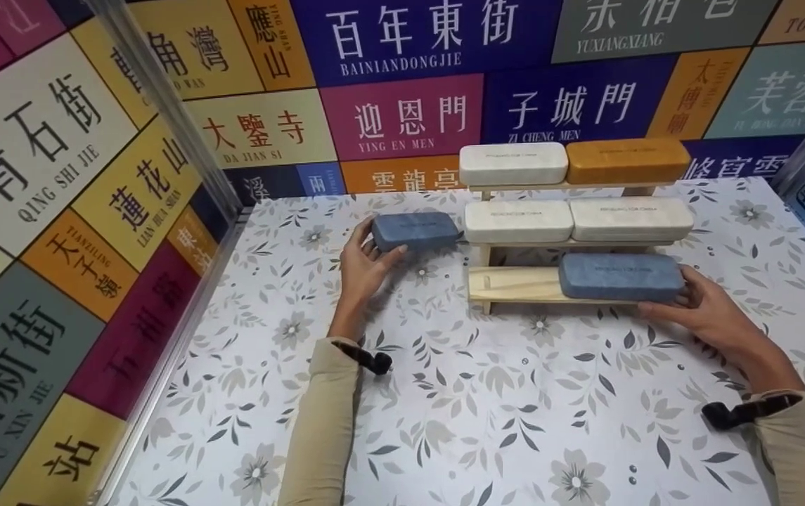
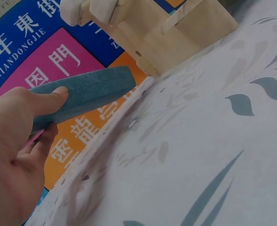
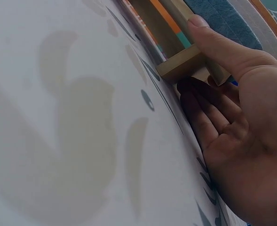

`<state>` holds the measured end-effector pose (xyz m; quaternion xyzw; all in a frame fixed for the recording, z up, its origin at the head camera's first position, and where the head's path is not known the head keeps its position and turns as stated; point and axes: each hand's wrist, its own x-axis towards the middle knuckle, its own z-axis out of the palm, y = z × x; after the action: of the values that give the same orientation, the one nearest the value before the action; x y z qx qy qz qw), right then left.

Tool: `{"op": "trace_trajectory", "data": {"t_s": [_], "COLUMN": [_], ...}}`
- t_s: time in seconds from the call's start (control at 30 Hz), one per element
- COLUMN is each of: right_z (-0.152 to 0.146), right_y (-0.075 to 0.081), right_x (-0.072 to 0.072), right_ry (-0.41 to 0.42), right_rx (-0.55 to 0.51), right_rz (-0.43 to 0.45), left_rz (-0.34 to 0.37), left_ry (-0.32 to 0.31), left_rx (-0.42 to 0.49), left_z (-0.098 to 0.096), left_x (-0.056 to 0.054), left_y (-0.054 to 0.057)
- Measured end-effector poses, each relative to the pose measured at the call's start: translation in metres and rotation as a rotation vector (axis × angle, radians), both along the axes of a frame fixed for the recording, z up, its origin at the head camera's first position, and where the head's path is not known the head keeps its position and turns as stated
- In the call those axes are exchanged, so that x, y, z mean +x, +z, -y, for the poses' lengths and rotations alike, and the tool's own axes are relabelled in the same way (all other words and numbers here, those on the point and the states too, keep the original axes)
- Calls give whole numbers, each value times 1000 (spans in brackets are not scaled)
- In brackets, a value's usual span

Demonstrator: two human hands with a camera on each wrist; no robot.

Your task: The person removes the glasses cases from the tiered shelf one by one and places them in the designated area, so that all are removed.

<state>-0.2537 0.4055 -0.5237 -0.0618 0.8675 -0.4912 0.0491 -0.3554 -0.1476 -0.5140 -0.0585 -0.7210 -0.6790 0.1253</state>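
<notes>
In the head view, my left hand [image 1: 363, 267] pinches a blue glasses case [image 1: 416, 230] by its left end, just left of the stepped wooden rack [image 1: 514, 282]. The left wrist view shows the thumb on one face of this case [image 2: 91, 89] and the fingers beneath. My right hand [image 1: 715, 309] grips the right end of the bottom shelf, beside a second blue glasses case [image 1: 620, 275] lying there. In the right wrist view, the thumb lies along the shelf's edge [image 3: 180, 21], with fingers near the wooden leg [image 3: 180, 63]; some fingertips are hidden.
On the top shelf sit a white case [image 1: 512, 164] and an orange-brown case [image 1: 627, 161]. Two white cases, a left one [image 1: 518, 221] and a right one [image 1: 632, 218], lie on the middle shelf. Sign-patterned walls [image 1: 402, 116] border the floral tablecloth [image 1: 458, 393].
</notes>
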Motion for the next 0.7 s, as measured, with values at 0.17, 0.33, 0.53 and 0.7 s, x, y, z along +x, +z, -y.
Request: {"op": "trace_trajectory", "data": {"t_s": [0.17,0.33,0.53,0.7], "right_z": [2,5,3,0], "right_y": [-1,-3,-1,2], "right_x": [1,1,1,1], "right_ry": [13,33,23,8], "right_rx": [-12,-47,-36,-16], "right_rz": [-3,-34,-35,-10], "left_rz": [35,89,156,189], "left_ry": [-23,-71,-106,-61], "left_rx": [27,102,125,1], "left_z": [-3,-2,-3,-8], "left_x": [-7,-14,-19,-22], "left_y": [-6,-11,-9,-5]}}
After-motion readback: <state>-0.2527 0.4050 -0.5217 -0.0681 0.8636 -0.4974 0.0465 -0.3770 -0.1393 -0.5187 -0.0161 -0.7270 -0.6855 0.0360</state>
